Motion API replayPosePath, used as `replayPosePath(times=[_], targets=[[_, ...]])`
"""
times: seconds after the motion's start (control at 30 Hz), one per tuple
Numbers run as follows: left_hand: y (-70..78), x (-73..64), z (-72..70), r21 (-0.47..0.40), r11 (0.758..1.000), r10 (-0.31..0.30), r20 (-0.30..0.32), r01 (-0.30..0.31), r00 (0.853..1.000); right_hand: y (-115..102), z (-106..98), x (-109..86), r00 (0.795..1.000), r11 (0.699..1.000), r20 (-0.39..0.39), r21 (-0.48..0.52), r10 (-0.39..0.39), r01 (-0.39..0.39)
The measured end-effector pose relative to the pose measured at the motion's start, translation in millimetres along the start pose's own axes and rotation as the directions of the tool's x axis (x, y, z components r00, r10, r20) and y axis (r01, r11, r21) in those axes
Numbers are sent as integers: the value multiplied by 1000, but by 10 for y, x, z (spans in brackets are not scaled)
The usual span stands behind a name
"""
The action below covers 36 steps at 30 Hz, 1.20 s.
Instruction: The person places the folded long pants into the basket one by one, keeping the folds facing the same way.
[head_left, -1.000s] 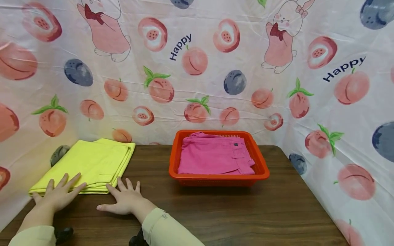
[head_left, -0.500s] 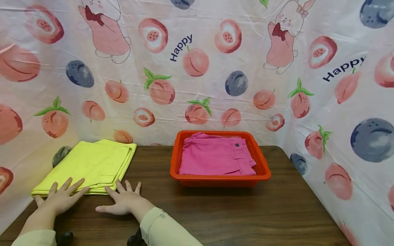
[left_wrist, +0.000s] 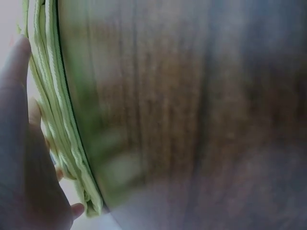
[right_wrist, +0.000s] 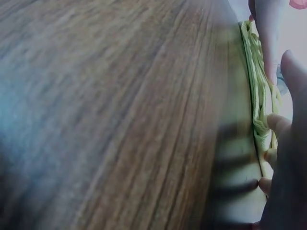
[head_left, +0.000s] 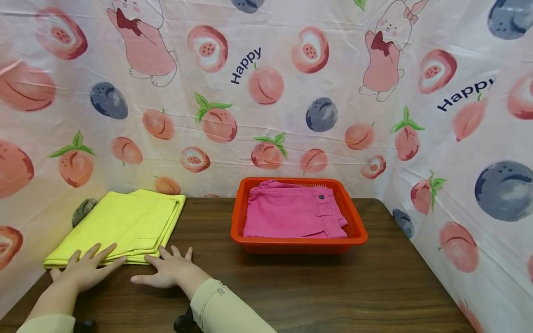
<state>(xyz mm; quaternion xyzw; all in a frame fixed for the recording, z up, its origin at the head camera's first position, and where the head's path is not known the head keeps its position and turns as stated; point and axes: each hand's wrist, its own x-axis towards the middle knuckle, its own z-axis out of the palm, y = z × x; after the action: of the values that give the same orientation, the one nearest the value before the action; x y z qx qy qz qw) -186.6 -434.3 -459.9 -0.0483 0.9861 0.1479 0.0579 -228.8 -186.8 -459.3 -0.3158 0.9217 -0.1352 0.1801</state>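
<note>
A folded yellow garment (head_left: pixel 120 219) lies flat on the table at the left in the head view. Its stacked layers show as a thick folded edge (left_wrist: pixel 60 105) in the left wrist view. My left hand (head_left: pixel 85 273) is spread at the garment's near edge, fingertips over the cloth. My right hand (head_left: pixel 170 270) is spread by the near right corner, fingers straight, thumb pointing left. In the right wrist view the right fingers (right_wrist: pixel 280 124) are close against the folded edge (right_wrist: pixel 256 81). Neither hand grips anything.
A red-orange plastic basket (head_left: pixel 300 243) with folded pink trousers (head_left: pixel 289 210) in it stands at the back middle of the dark wooden table (head_left: pixel 333 291). A fruit-printed curtain (head_left: pixel 266 129) hangs behind and along both sides.
My left hand has slid slightly right and toward me along the garment's near edge. My right hand has barely moved. The garment and basket have stayed put, with a slight shift of the view.
</note>
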Motion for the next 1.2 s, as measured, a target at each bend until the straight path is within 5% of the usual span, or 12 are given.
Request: replayPosePath(times=[0.93,1.2], targets=[[258,-131,123,31,999,26,-23,-25,999,129,-80,-270,997,999,74,-51,9,-5],[247,-156,28,82,994,75,-33,-72,997,176,-99,-317,996,999,83,-38,-31,34]])
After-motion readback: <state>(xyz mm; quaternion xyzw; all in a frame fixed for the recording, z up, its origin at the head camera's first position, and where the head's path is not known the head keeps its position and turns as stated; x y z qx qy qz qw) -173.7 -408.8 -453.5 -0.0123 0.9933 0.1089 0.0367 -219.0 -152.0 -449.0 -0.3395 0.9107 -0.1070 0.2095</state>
